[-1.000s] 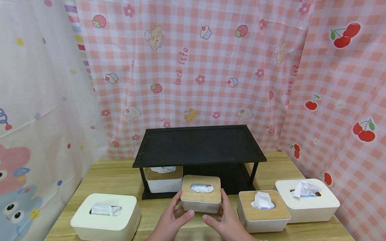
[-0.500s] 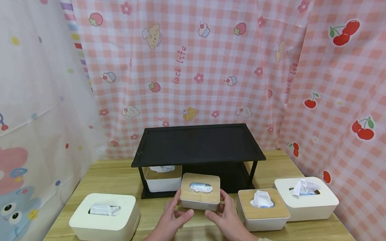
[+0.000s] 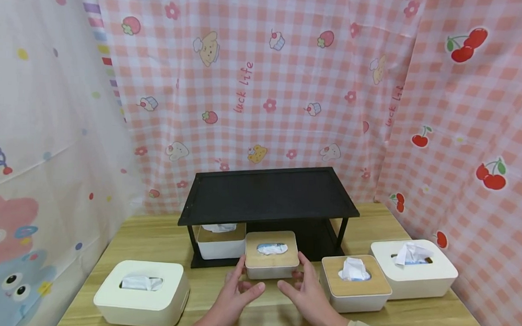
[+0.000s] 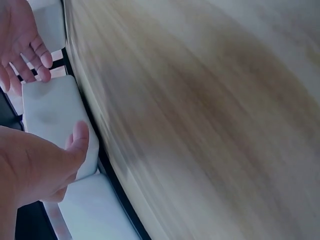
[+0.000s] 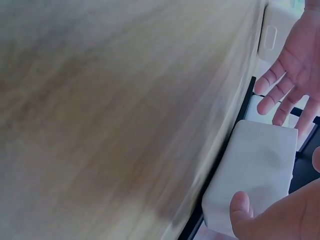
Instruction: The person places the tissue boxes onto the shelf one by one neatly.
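A small tissue box (image 3: 253,261) with a wood-look lid and white sides is at the front edge of the black two-tier rack (image 3: 270,194). My left hand (image 3: 232,296) touches its left side with extended fingers. At the opposite side, my right hand (image 3: 305,296) has its fingertips against the box. Both thumbs point inward in front of it, apart from each other. In the left wrist view the white box (image 4: 55,107) shows between the two hands. Straight left-hand fingers (image 5: 272,100) reach its end in the right wrist view.
Another wood-lidded tissue box (image 3: 221,248) sits on the rack's lower tier, left. A cream tissue box (image 3: 139,302) stands front left on the wooden table (image 3: 154,243). At right are a wood-lidded box (image 3: 360,301) and a cream one (image 3: 425,284). Checked curtains (image 3: 298,78) hang behind.
The small tissue box has moved slightly away from me, toward the rack's lower tier, with both hands at its sides. The other boxes and the rack stay put.
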Demonstrator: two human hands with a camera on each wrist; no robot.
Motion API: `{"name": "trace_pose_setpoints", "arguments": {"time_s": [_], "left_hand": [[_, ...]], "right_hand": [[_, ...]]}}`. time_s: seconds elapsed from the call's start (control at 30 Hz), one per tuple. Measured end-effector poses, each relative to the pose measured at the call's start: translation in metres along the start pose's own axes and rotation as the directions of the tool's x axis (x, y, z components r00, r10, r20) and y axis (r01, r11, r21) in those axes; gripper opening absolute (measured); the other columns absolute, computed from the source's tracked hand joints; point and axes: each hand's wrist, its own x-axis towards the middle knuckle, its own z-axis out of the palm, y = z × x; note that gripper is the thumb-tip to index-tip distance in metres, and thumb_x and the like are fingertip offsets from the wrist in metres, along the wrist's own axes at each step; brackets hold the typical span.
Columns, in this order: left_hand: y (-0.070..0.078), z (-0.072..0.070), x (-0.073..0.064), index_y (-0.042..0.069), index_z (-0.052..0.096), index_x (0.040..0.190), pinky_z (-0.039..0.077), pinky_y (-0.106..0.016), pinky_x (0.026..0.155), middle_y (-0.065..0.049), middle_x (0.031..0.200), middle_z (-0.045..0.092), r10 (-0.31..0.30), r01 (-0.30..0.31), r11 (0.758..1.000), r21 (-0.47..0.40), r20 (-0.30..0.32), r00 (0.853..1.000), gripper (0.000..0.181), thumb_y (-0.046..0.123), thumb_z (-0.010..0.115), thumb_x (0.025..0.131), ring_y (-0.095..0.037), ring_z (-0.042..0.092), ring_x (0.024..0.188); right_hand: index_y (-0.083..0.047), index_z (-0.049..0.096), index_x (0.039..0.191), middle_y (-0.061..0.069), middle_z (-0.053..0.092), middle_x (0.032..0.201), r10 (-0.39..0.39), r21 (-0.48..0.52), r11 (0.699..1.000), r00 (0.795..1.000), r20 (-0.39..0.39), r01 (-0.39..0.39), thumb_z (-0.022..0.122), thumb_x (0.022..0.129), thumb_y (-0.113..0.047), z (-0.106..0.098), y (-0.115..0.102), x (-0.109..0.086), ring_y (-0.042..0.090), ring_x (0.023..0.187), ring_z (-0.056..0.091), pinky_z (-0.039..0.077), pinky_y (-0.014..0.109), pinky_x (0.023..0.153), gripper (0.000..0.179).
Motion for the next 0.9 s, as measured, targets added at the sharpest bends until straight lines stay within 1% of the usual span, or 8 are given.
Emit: {"name": "trace_pose_setpoints", "arguments": {"time_s": [0.13,0.2,0.4,0.57,0.67,0.73,0.83,0.9], "left_hand": [[0.0021,0.0002,-0.0017,0.008,0.007,0.173,0.058,-0.054,0.099,-0.029,0.167,0.025,0.025,-0.025,0.999,-0.023,-0.004,1.0,0.111,0.052,0.076,0.098,-0.044,0.052,0.137],[0.0034,0.0006,-0.004,0.006,0.006,0.173,0.056,-0.059,0.105,-0.03,0.171,0.023,0.05,-0.05,0.998,-0.028,-0.001,0.999,0.111,0.049,0.076,0.098,-0.049,0.049,0.142],[0.0013,0.0017,-0.0077,0.003,0.01,0.171,0.048,-0.063,0.114,-0.03,0.173,0.024,0.11,-0.11,0.994,0.026,-0.001,0.994,0.11,0.047,0.078,0.097,-0.052,0.047,0.146],[0.0011,0.0019,-0.0087,0.006,0.016,0.171,0.045,-0.066,0.115,-0.027,0.174,0.024,0.111,-0.111,0.993,0.049,-0.006,0.994,0.107,0.049,0.079,0.096,-0.051,0.046,0.145],[0.0012,0.0014,-0.0078,0.009,0.017,0.172,0.052,-0.061,0.108,-0.027,0.172,0.024,0.092,-0.091,0.994,0.055,-0.01,0.996,0.107,0.05,0.079,0.096,-0.048,0.048,0.14],[0.001,0.0008,-0.0063,0.009,0.017,0.172,0.056,-0.052,0.101,-0.026,0.168,0.026,0.079,-0.078,0.995,0.057,-0.012,0.997,0.107,0.049,0.08,0.095,-0.042,0.049,0.134],[0.0012,0.0002,-0.0043,0.008,0.018,0.172,0.053,-0.038,0.09,-0.024,0.161,0.031,0.075,-0.074,0.996,0.056,-0.014,0.997,0.106,0.046,0.08,0.096,-0.032,0.049,0.125],[0.0024,-0.0001,-0.0044,0.008,0.018,0.172,0.051,-0.033,0.089,-0.022,0.159,0.035,0.08,-0.079,0.996,0.051,-0.012,0.997,0.105,0.046,0.08,0.096,-0.03,0.05,0.123]], "right_hand": [[-0.002,0.02,0.168,0.029,0.046,0.155,0.004,-0.009,1.0,1.0,0.003,-0.004,0.081,0.095,-0.032,-0.0014,-0.0013,0.0019,0.04,0.126,0.061,0.056,0.055,0.102,0.1],[-0.003,0.02,0.168,0.03,0.048,0.153,0.001,-0.019,1.0,1.0,0.0,-0.001,0.082,0.094,-0.032,-0.0022,-0.002,0.0029,0.042,0.127,0.061,0.055,0.059,0.104,0.1],[-0.001,0.023,0.166,0.028,0.053,0.15,-0.021,-0.064,0.998,1.0,-0.011,0.02,0.083,0.093,-0.031,-0.0026,-0.0014,0.0018,0.042,0.127,0.062,0.053,0.06,0.106,0.099],[0.004,0.026,0.164,0.029,0.049,0.153,-0.082,-0.113,0.99,0.996,-0.021,0.079,0.084,0.092,-0.026,-0.0008,0.0007,-0.0017,0.042,0.131,0.061,0.053,0.059,0.109,0.096],[0.005,0.027,0.163,0.029,0.046,0.156,-0.104,-0.131,0.986,0.994,-0.02,0.1,0.084,0.092,-0.025,-0.0002,0.0015,-0.0022,0.042,0.134,0.059,0.053,0.057,0.11,0.097],[0.005,0.027,0.164,0.028,0.043,0.159,-0.107,-0.137,0.985,0.994,-0.019,0.103,0.084,0.092,-0.026,-0.0003,0.0014,-0.0017,0.041,0.135,0.058,0.053,0.055,0.111,0.097],[0.005,0.026,0.164,0.027,0.039,0.162,-0.103,-0.14,0.985,0.995,-0.013,0.1,0.084,0.093,-0.027,-0.0015,0.0,0.0,0.039,0.137,0.056,0.052,0.053,0.112,0.097],[0.005,0.026,0.165,0.028,0.037,0.163,-0.102,-0.143,0.985,0.995,-0.003,0.1,0.083,0.094,-0.029,-0.003,-0.0012,0.0015,0.04,0.138,0.056,0.052,0.053,0.112,0.097]]}}
